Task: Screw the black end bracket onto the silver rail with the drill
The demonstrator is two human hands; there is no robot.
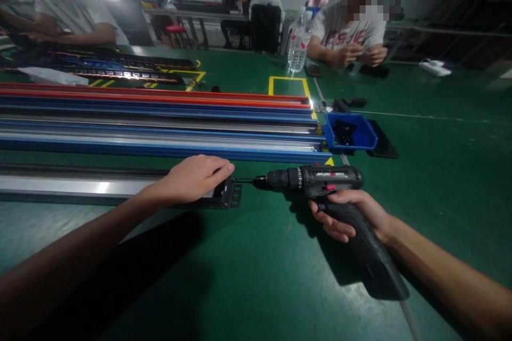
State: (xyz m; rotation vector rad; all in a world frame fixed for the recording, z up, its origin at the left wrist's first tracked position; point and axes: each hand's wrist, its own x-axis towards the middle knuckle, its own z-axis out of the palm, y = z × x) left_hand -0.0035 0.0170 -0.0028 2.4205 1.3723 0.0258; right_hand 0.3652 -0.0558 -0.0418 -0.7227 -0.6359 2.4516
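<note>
My right hand (352, 213) grips a black cordless drill (320, 178) by its handle, index finger at the trigger. The drill lies level, its long thin bit (248, 178) pointing left. The bit's tip meets the end of a long black-and-silver metal profile (88, 186), close to my left fingertips; the exact contact is too small to make out. My left hand (196, 178) lies over that end of the profile and holds it, thumb side hidden underneath. A small slotted black bracket (235, 195) sticks out from the profile's end cap.
Behind lie parallel blue profiles (200, 152) and an orange profile (160, 94). A blue bin (370, 141) of black parts stands beyond the drill, near water bottles (298, 45). Across the green table (452, 181) sit co-workers, one using both hands (360, 56).
</note>
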